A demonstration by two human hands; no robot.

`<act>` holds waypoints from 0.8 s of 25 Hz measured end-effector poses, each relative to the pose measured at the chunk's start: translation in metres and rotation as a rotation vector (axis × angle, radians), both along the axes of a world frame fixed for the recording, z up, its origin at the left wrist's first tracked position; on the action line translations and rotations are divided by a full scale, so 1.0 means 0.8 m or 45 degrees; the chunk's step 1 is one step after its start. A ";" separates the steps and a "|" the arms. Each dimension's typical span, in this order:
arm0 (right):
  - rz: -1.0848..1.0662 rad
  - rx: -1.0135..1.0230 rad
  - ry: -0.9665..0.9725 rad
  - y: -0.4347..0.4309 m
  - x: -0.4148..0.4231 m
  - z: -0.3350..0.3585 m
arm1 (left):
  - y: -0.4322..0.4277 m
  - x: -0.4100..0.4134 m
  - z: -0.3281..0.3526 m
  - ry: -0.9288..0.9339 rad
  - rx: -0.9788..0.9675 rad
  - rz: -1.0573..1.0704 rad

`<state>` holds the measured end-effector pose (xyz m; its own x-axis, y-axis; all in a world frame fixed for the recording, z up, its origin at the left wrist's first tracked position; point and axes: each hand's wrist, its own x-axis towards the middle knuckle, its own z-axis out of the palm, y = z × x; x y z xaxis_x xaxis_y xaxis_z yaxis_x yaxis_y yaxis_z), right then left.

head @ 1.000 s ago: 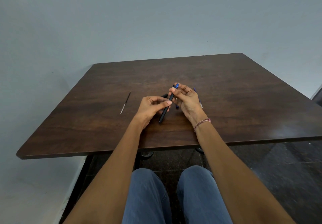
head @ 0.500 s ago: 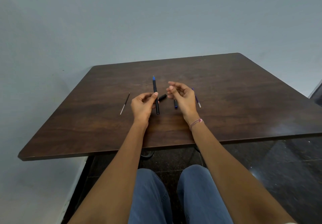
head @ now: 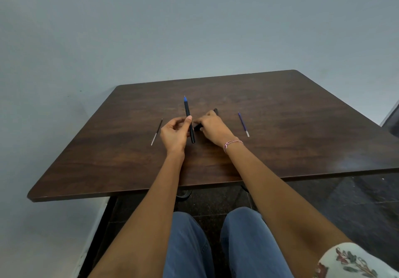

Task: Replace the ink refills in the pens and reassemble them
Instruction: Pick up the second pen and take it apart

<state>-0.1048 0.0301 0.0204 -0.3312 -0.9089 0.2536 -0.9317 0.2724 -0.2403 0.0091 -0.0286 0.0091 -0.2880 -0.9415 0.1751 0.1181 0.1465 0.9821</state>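
Observation:
My left hand (head: 175,134) grips a black pen with a blue tip (head: 188,115), held upright with the tip pointing away from me. Just to its right, my right hand (head: 212,127) lies over a second black pen piece (head: 197,127) on the table (head: 280,143), fingers curled on it; another dark end (head: 216,111) sticks out beyond the fingers. A thin black refill (head: 157,132) rests on the table to the left of my left hand. A blue refill (head: 243,124) lies to the right of my right hand.
The dark wooden table stands against a grey wall (head: 194,29). Its near edge runs just above my knees in blue jeans (head: 226,245). A dark tiled floor (head: 345,202) shows on the right.
My left hand has carried the blue-tipped pen leftward and stood it upright. My right hand let go of it and came down onto the black pen piece on the table.

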 end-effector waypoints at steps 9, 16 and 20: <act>0.055 -0.142 0.145 0.000 -0.004 0.007 | -0.003 0.003 -0.005 0.012 0.007 -0.073; -0.286 -0.864 -0.721 0.038 -0.020 -0.003 | 0.001 0.003 0.007 -0.087 0.005 -0.185; -0.326 -1.162 -1.163 0.048 -0.022 -0.004 | 0.004 0.005 0.011 -0.213 -0.034 -0.265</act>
<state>-0.1226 0.0687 0.0170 -0.8456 -0.4172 0.3331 -0.2830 -0.1787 -0.9423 0.0134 -0.0250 0.0180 -0.5017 -0.8547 0.1332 -0.0150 0.1625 0.9866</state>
